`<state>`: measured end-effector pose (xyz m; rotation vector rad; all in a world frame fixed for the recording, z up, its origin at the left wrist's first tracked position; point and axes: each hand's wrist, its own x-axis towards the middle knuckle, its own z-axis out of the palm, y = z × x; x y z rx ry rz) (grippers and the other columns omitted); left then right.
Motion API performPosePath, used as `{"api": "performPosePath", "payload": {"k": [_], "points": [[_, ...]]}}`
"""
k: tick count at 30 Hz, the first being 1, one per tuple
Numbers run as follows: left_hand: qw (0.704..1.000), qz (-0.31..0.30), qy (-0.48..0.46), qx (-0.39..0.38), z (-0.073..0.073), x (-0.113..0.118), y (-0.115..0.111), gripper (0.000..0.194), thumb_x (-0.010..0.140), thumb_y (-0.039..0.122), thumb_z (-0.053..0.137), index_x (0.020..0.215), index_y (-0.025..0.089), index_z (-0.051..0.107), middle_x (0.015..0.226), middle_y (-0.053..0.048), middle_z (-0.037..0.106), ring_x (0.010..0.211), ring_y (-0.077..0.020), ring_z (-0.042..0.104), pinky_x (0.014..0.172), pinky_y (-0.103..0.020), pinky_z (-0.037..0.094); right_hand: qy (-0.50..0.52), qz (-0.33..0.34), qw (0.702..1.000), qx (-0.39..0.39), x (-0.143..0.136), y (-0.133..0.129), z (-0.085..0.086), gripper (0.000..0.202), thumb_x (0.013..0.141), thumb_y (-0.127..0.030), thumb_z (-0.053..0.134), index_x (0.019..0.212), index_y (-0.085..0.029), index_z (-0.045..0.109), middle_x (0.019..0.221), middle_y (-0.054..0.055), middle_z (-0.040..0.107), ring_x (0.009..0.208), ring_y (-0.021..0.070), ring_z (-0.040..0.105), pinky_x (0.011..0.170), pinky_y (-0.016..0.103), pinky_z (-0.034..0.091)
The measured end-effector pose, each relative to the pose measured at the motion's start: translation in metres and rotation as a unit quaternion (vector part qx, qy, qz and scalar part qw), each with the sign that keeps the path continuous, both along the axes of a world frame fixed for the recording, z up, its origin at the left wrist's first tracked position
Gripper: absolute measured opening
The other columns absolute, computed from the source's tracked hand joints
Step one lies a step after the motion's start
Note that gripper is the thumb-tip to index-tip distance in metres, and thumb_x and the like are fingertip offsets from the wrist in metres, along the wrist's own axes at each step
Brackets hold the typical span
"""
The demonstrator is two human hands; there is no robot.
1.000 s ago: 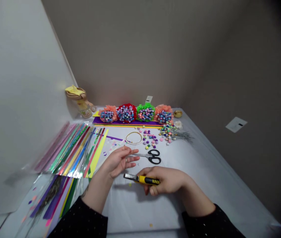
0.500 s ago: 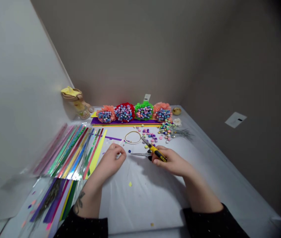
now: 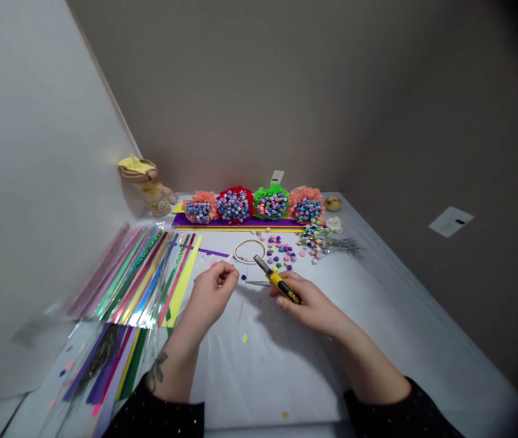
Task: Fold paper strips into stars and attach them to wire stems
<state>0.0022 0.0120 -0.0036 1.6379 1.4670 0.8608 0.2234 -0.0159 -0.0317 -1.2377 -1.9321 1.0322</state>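
Observation:
My right hand (image 3: 302, 299) is wrapped round a yellow and black utility knife (image 3: 281, 285), its metal tip pointing up and left. Below the knife, scissors (image 3: 257, 283) lie on the table, their handles hidden by my right hand. My left hand (image 3: 213, 292) is closed in a pinch above the table; whatever lies between its fingertips is too small to make out. Just right of those fingertips rests a dark blue paper star (image 3: 243, 277). Beyond both hands lies a pale ring (image 3: 249, 250), with several purple and pink stars (image 3: 281, 246) to its right.
At the left lie bundled shiny paper strips (image 3: 126, 274) and loose coloured strips (image 3: 126, 371). Flower bouquets of stars (image 3: 235, 205) line the back on purple paper (image 3: 240, 222). Wire-stemmed stars (image 3: 316, 236) sit at the back right. A tan container (image 3: 149, 185) stands at the back left.
My left hand has turned slightly and its fingertips are closer together. The knife in my right hand has moved a little left and down. The whole view has shifted slightly.

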Motion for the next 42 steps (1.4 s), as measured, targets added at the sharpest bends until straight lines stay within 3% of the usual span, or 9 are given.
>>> {"api": "performPosePath", "payload": {"k": [18, 25, 29, 32, 34, 36, 39, 42], "points": [[1.0, -0.012, 0.009, 0.004, -0.002, 0.0, 0.0, 0.015, 0.079, 0.029, 0.05, 0.069, 0.018, 0.055, 0.064, 0.002, 0.057, 0.061, -0.0136, 0.051, 0.058, -0.024, 0.038, 0.0, 0.016, 1.0, 0.0, -0.003, 0.0, 0.002, 0.019, 0.082, -0.03, 0.055, 0.087, -0.015, 0.066, 0.097, 0.01, 0.058, 0.09, 0.0225, 0.058, 0.081, 0.035, 0.046], [1.0, -0.026, 0.014, 0.007, -0.005, -0.001, 0.0, 0.016, 0.08, 0.03, 0.05, 0.071, 0.018, 0.055, 0.065, 0.002, 0.056, 0.062, -0.0136, 0.05, 0.06, -0.024, 0.037, -0.01, 0.022, 1.0, -0.008, -0.003, 0.001, 0.008, 0.026, 0.085, -0.04, 0.054, 0.078, -0.016, 0.062, 0.084, 0.006, 0.057, 0.079, 0.02, 0.056, 0.074, 0.031, 0.044], [0.999, -0.044, -0.018, 0.018, -0.004, -0.003, 0.0, 0.014, 0.079, 0.028, 0.052, 0.07, 0.018, 0.054, 0.065, 0.002, 0.053, 0.063, -0.0135, 0.048, 0.059, -0.024, 0.037, 0.096, 0.048, 0.99, -0.092, -0.002, -0.004, 0.008, 0.039, 0.081, -0.054, 0.057, 0.079, -0.015, 0.062, 0.083, 0.006, 0.059, 0.079, 0.0202, 0.056, 0.072, 0.031, 0.044], [0.996, -0.057, -0.072, 0.019, -0.003, -0.005, -0.001, 0.013, 0.077, 0.028, 0.053, 0.068, 0.018, 0.053, 0.061, 0.003, 0.049, 0.058, -0.0117, 0.045, 0.056, -0.023, 0.036, 0.243, 0.116, 0.946, -0.179, -0.003, -0.009, 0.006, 0.047, 0.076, -0.061, 0.06, 0.072, -0.015, 0.062, 0.081, 0.007, 0.061, 0.082, 0.022, 0.058, 0.074, 0.033, 0.046], [0.994, -0.051, -0.094, 0.032, -0.003, -0.005, -0.002, 0.013, 0.078, 0.028, 0.054, 0.069, 0.018, 0.053, 0.06, 0.004, 0.048, 0.055, -0.0109, 0.044, 0.054, -0.023, 0.036, 0.286, 0.142, 0.927, -0.197, -0.004, -0.01, 0.004, 0.048, 0.076, -0.063, 0.059, 0.072, -0.015, 0.063, 0.082, 0.008, 0.061, 0.085, 0.0233, 0.059, 0.075, 0.034, 0.047], [0.994, -0.023, -0.086, 0.069, -0.005, -0.004, -0.003, 0.014, 0.08, 0.027, 0.054, 0.069, 0.018, 0.054, 0.061, 0.003, 0.05, 0.057, -0.0113, 0.046, 0.054, -0.023, 0.037, 0.248, 0.124, 0.947, -0.161, -0.005, -0.009, 0.003, 0.048, 0.079, -0.061, 0.057, 0.084, -0.015, 0.066, 0.093, 0.01, 0.062, 0.092, 0.0245, 0.059, 0.081, 0.037, 0.047], [0.988, 0.024, -0.033, 0.148, -0.008, -0.002, -0.005, 0.015, 0.083, 0.025, 0.052, 0.071, 0.017, 0.055, 0.068, 0.0, 0.056, 0.063, -0.0124, 0.052, 0.058, -0.023, 0.04, 0.119, 0.049, 0.991, -0.032, -0.007, -0.007, 0.001, 0.044, 0.085, -0.055, 0.052, 0.106, -0.018, 0.063, 0.113, 0.013, 0.057, 0.107, 0.0269, 0.055, 0.094, 0.042, 0.042], [0.973, 0.041, 0.025, 0.224, -0.011, 0.0, -0.006, 0.013, 0.086, 0.022, 0.051, 0.076, 0.017, 0.057, 0.073, -0.001, 0.059, 0.066, -0.0125, 0.055, 0.061, -0.023, 0.042, 0.008, -0.032, 0.994, 0.102, -0.009, -0.005, -0.006, 0.035, 0.088, -0.04, 0.051, 0.113, -0.018, 0.06, 0.123, 0.015, 0.05, 0.116, 0.0289, 0.049, 0.098, 0.045, 0.04]]}}
